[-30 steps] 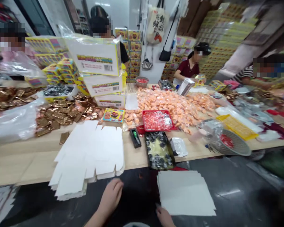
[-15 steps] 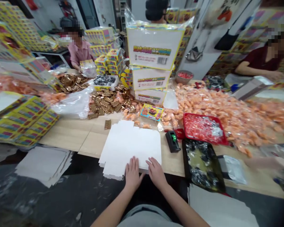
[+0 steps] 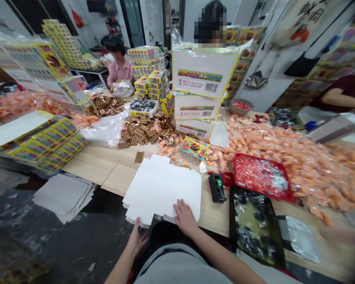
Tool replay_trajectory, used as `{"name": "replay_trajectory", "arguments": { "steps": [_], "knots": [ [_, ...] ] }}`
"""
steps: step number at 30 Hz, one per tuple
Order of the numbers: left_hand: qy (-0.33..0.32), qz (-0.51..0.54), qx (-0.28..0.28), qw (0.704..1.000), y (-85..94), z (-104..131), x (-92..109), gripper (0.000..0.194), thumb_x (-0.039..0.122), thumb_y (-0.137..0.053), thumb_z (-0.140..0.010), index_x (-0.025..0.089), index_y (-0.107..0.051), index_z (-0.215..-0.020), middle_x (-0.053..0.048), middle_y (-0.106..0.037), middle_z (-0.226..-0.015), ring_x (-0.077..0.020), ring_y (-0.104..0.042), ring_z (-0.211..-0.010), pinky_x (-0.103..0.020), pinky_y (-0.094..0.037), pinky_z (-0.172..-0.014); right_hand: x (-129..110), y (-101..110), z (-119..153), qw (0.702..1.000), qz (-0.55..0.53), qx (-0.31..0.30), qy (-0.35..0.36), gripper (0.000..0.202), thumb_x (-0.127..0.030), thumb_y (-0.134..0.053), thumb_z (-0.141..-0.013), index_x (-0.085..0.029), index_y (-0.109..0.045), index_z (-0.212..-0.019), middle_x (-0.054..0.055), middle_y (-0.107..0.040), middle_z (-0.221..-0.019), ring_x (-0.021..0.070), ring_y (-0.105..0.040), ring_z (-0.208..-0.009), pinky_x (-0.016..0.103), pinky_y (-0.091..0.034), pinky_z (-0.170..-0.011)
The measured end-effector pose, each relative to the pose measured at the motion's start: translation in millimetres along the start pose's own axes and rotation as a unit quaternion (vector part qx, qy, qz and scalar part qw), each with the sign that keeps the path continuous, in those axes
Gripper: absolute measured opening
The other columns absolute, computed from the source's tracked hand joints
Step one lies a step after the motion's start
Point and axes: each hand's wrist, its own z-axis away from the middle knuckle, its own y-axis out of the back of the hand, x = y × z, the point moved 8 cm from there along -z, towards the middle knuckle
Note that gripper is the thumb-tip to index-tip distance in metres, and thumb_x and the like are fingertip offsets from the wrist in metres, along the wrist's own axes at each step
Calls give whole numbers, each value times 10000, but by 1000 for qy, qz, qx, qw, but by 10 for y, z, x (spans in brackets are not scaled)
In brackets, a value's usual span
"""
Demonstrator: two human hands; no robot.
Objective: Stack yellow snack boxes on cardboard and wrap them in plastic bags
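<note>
A stack of flat white box blanks (image 3: 162, 185) lies at the near edge of the wooden table (image 3: 97, 165). My right hand (image 3: 185, 215) presses flat on the stack's near right corner, fingers spread. My left hand (image 3: 137, 236) is below the table edge, its fingers curled up under the overhanging near left corner of the stack. A black tape dispenser (image 3: 216, 188) sits just right of the stack.
A red tray of wrapped sweets (image 3: 262, 177) and a black tray (image 3: 254, 225) sit to the right, beside a heap of orange sweets (image 3: 284, 146). Gold packets (image 3: 142, 132), stacked cartons (image 3: 202, 88), yellow boxes (image 3: 44, 144) and more white blanks (image 3: 63, 195) surround. Other people work across the table.
The view swung left onto the white stack. Both hands came onto it half a second ago; now my left hand has dropped under its near left corner while my right stays on top.
</note>
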Motion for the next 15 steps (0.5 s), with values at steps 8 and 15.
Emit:
{"name": "replay_trajectory", "arguments": {
  "steps": [8, 15],
  "knots": [
    [14, 107, -59, 992, -426, 89, 74, 501, 383, -298, -1027, 91, -333, -1434, -223, -482, -1452, -229, -597, -1218, -304, -560, -912, 65, 116, -6, 997, 44, 41, 49, 493, -91, -487, -851, -170, -595, -1326, 158, -513, -1445, 322, -446, -1360, 482, -406, -1066],
    [38, 92, -66, 993, -260, -45, -110, 467, 455, -502, -957, 96, -543, -1252, -190, -697, -1141, -262, -705, -929, -479, -540, -893, -443, 286, -433, 962, 37, 182, 201, 371, -193, -417, -916, -83, -671, -1162, 233, -570, -1286, 373, -484, -1237, 531, -431, -997]
  ]
}}
